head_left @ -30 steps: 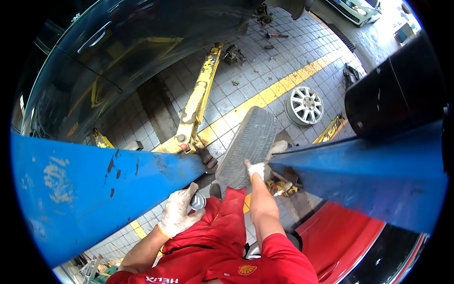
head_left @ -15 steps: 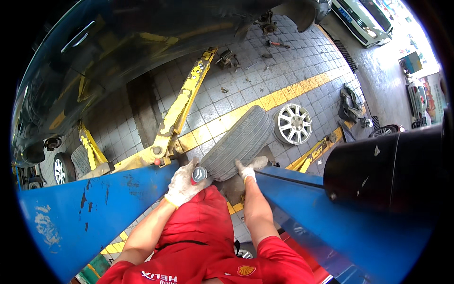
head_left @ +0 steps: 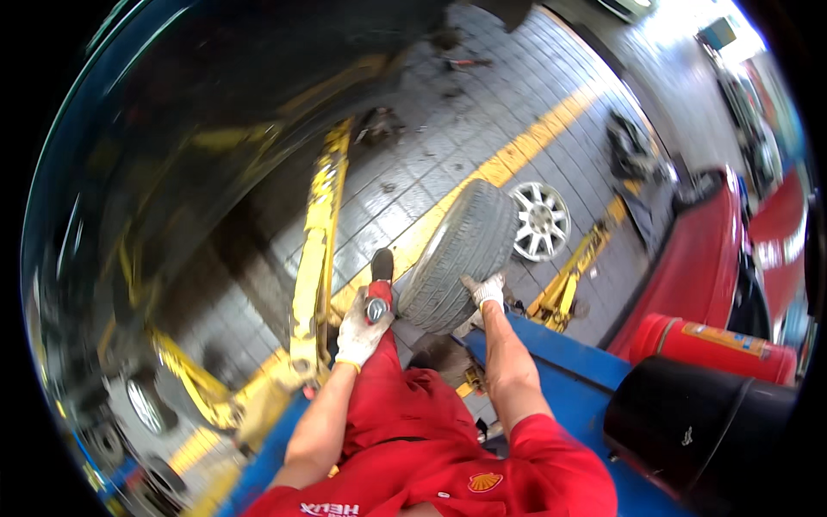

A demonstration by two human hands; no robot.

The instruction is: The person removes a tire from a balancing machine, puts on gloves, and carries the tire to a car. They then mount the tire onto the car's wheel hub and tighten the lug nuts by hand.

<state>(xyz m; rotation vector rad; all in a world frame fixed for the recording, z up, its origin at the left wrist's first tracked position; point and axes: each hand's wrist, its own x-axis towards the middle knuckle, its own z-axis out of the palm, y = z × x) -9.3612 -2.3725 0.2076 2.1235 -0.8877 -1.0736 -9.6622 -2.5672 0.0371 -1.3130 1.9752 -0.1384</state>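
Note:
A black tyre [head_left: 469, 250] without a wheel stands upright and leaning on the tiled floor in front of me. My right hand [head_left: 488, 291], in a whitish glove, rests on its near tread with thumb and fingers apart. My left hand [head_left: 360, 334], also gloved, is wrapped round a red handheld object with a round grey end [head_left: 376, 309]. What that object is I cannot make out. My shoe [head_left: 382, 264] shows just beyond it, left of the tyre. Right behind the tyre, a silver alloy wheel rim [head_left: 541, 222] lies flat.
A yellow lift arm [head_left: 319, 250] reaches under a raised dark car [head_left: 198, 103] at left. The blue lift beam [head_left: 560, 353] runs to my right, near a black cylinder [head_left: 689, 422] and a red cylinder [head_left: 715, 347]. Beyond are another yellow arm [head_left: 564, 280] and a red car [head_left: 680, 267].
The view has turned. The tyre stands steeper and shows part of its left side. My right hand has shifted over its tread; the left hand still grips the red object. My shoe has come into view.

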